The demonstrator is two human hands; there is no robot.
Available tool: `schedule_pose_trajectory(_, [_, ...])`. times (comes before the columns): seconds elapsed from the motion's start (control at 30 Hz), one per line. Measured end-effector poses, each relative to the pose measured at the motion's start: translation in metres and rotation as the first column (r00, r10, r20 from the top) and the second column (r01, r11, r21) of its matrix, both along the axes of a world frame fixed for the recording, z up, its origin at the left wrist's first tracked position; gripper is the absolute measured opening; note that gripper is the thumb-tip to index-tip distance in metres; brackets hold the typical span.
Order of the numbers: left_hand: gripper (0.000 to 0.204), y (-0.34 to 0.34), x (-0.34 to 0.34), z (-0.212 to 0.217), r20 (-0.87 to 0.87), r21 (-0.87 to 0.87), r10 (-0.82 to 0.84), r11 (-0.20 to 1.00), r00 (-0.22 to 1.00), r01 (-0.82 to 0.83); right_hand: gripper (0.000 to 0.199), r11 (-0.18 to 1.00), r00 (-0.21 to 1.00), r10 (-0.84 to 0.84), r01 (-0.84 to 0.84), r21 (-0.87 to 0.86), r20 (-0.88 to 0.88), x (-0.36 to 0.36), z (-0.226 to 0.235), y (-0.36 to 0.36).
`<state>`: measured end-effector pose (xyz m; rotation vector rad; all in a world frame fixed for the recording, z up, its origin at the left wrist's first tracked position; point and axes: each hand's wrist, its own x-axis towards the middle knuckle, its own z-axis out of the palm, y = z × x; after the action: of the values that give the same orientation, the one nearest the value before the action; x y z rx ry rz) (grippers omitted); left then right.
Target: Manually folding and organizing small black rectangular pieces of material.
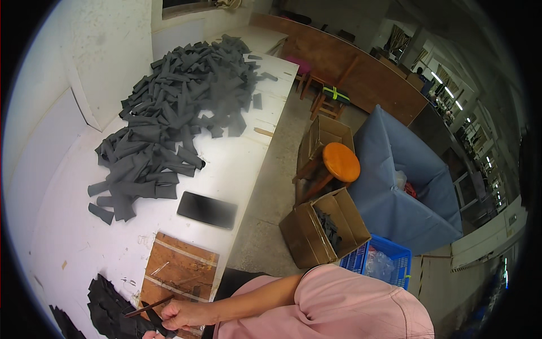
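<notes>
My right hand (182, 314) reaches in from the lower right, its fingers closed on a small piece of black cloth (153, 320). A thin, dark brown stick (148, 307) slants past the fingers, over the cloth; whether the hand also grips it I cannot tell. Only a sliver of my left hand (151, 335) shows at the lower edge, next to the same cloth, with its fingers mostly cut off. Beside both hands lies a heap of black cloth pieces (107, 308). Under the right hand is a brown board (182, 263) crossed by pale tape strips.
On the white table (62, 243) lie a dark phone (207, 210) and a large pile of grey cloth pieces (180, 96). Right of the table stand cardboard boxes (299, 234), an orange-topped stool (341, 162), a blue fabric bin (370, 164) and a blue crate (402, 257).
</notes>
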<state>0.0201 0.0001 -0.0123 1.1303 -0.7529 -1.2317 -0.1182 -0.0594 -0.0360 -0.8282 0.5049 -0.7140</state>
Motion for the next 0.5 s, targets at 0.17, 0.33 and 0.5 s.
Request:
schedule_pose_trajectory(0.17, [0.04, 0.006, -0.011, 0.019, -0.434, -0.01, -0.223, 0.97, 0.873, 0.244, 0.022, 0.997, 0.996, 0.082, -0.081, -0.02, 0.039, 0.004, 0.019, 0.021])
schedule_pose_trajectory(0.33, [0.054, 0.007, -0.025, 0.011, -0.271, -0.006, 0.08, 0.996, 0.959, -0.084, 0.004, 0.729, 0.957, -0.267, 0.275, -0.627, 0.109, -0.023, 0.033, -0.006])
schedule_pose_trajectory(0.5, [0.03, 0.008, -0.049, 0.01, 0.636, -0.329, 0.499, 0.865, 0.588, -0.378, 0.007, 0.566, 0.937, -0.35, 0.223, -0.793, 0.014, -0.019, 0.052, -0.006])
